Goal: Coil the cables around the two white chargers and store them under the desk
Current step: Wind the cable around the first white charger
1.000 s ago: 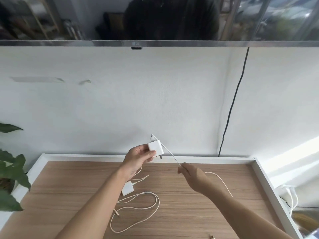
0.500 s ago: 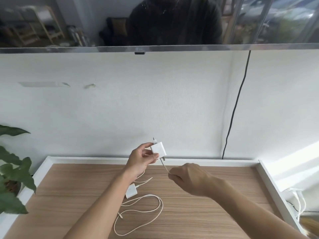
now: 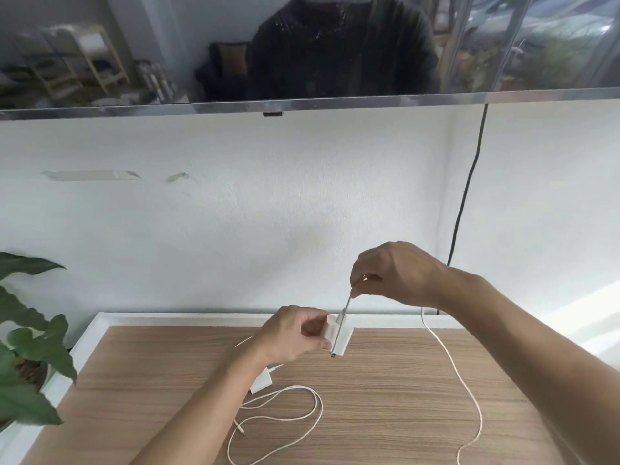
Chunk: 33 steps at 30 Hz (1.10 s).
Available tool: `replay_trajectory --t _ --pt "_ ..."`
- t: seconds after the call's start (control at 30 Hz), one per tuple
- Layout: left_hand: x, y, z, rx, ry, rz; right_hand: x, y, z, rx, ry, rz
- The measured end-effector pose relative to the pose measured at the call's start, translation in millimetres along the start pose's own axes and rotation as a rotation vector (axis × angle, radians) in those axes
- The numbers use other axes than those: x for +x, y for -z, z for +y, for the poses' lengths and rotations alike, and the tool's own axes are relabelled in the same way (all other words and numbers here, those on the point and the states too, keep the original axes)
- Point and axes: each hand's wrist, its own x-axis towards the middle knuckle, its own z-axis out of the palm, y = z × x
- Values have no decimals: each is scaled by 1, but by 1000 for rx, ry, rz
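My left hand [image 3: 295,333] grips a white charger [image 3: 340,338] above the back of the wooden desk [image 3: 385,391]. My right hand [image 3: 392,273], raised above the charger, pinches its white cable [image 3: 469,394] and holds it taut across the charger's face. The rest of that cable hangs from my right hand and trails over the desk to the right. A second white charger [image 3: 261,381] lies on the desk under my left wrist, with its cable [image 3: 302,407] in a loose loop in front.
A white raised rim [image 3: 214,318] borders the desk against the wall. A potted plant [image 3: 23,350] stands at the left edge. A black cord [image 3: 464,203] runs down the wall at the right, below a wall-mounted screen [image 3: 302,48].
My right hand rose from below the charger to above it, carrying the cable up over the charger. My left hand turned the charger and lowered it slightly.
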Motion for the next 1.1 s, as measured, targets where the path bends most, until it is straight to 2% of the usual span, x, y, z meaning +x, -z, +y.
replay_trajectory --t 0.13,0.2,0.4,0.53,0.67,0.77,0.93,1.1 --pt "-7 -1 17 12 -47 -79 8 5 8 134 -73 -16" --pt "-13 -1 26 -58 -74 -92 10 6 13 216 -121 -23" --pt "-24 7 33 -245 -114 18 4 -13 52 601 -419 11" --pt "-27 0 34 -360 -99 93 -6 -38 56 735 -538 20" --pt "-25 -4 25 -564 -104 256 -16 -53 48 747 -562 -11" --pt "-22 -5 21 -618 -78 362 -23 -53 41 743 -535 -2" --pt "-13 -14 18 -660 -38 475 -29 -49 13 705 -473 4" --pt "-2 -28 28 -725 -50 543 -27 -54 -12 513 -390 68"
